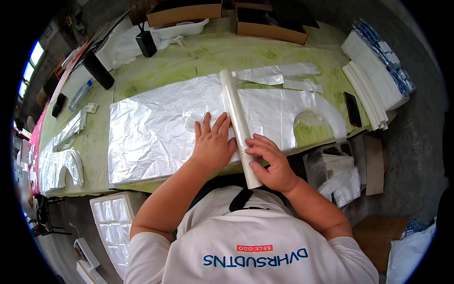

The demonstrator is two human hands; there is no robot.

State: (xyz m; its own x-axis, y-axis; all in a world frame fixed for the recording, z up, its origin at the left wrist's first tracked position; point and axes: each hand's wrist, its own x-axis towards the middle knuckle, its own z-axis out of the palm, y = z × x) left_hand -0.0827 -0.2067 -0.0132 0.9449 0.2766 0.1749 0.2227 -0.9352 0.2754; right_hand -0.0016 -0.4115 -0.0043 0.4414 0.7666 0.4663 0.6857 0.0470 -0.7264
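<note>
White plastic roll (240, 124), lengthwise roughly toward the person.

Under the left hand (212, 144), a translucent white plastic sheet (156, 132); beside the right hand (269, 163), a white roll (239, 123). The tablecloth (189, 61) beyond is pale green, seemingly rose-patterned.

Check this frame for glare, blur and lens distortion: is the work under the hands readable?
Head view: even daylight, no hard shadows; the clear plastic sheet shows crinkled glare but stays readable. Left hand, right hand and the rolled plastic are sharp. Fisheye bends the table edge; black corners, slight softness at the left rim.
</note>
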